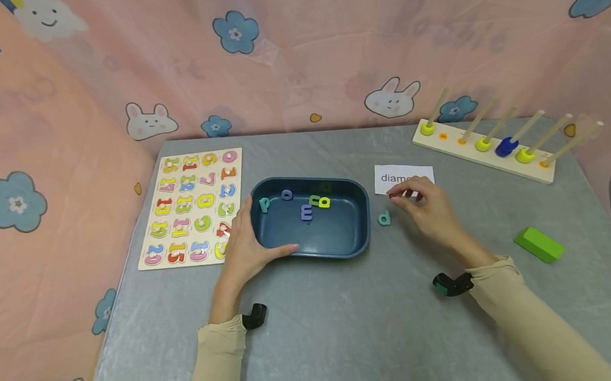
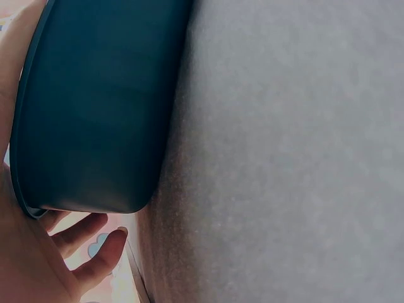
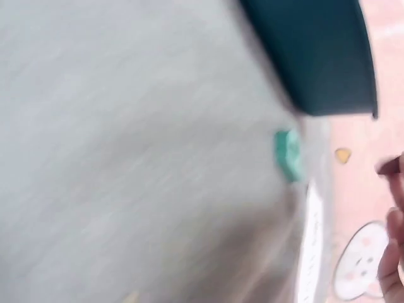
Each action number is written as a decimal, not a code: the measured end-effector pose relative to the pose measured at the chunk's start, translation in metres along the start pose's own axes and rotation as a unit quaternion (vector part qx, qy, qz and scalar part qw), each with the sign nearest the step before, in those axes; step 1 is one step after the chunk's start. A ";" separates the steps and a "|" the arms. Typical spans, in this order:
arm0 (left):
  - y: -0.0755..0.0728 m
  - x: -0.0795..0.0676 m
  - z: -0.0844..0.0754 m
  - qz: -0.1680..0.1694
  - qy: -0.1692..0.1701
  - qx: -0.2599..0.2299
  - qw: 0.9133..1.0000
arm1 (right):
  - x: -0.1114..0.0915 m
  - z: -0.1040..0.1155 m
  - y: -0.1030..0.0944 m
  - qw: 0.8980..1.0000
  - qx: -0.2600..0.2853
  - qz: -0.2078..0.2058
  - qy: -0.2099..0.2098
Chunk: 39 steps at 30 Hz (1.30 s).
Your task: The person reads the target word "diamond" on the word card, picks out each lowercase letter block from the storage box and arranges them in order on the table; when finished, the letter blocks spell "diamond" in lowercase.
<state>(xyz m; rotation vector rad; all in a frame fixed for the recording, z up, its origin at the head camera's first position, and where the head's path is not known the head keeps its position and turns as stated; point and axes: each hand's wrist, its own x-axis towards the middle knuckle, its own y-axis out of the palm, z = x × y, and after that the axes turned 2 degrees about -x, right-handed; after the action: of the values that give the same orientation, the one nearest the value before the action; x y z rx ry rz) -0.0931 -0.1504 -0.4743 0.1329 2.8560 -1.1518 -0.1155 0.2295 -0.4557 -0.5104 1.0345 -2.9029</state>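
Observation:
At the left end of a dark blue tray (image 1: pixel 336 233), my left hand (image 1: pixel 244 243) grips the wall, thumb over the front rim and fingers along the outside. Inside lie several letters, among them a teal p (image 1: pixel 265 205), a purple o (image 1: pixel 287 195) and a purple m (image 1: pixel 306 213). My right hand (image 1: pixel 430 212) pinches a small dark red piece (image 3: pixel 389 166) between thumb and fingertips; its shape is mostly hidden. That hand is over a white card (image 1: pixel 385 179) reading "diam…", the rest covered. A teal letter d (image 1: pixel 384 218) lies on the table between tray and hand.
Left of the tray lies a wooden number puzzle board (image 1: pixel 180 209). A pegged wooden board (image 1: pixel 486 161) with yellow and blue beads stands at the back right. On the right side of the grey table (image 1: pixel 348 324) sits a green block (image 1: pixel 539 245).

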 end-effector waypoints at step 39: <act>0.000 0.000 0.000 0.001 -0.002 -0.005 1.000 | -0.002 0.003 0.015 0.996 -0.063 0.029 0.063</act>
<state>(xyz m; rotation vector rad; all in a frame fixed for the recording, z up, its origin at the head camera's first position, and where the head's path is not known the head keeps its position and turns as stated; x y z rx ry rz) -0.0930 -0.1508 -0.4745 0.1338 2.8561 -1.1372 -0.1143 0.2161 -0.4635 -0.2975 1.2321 -2.8643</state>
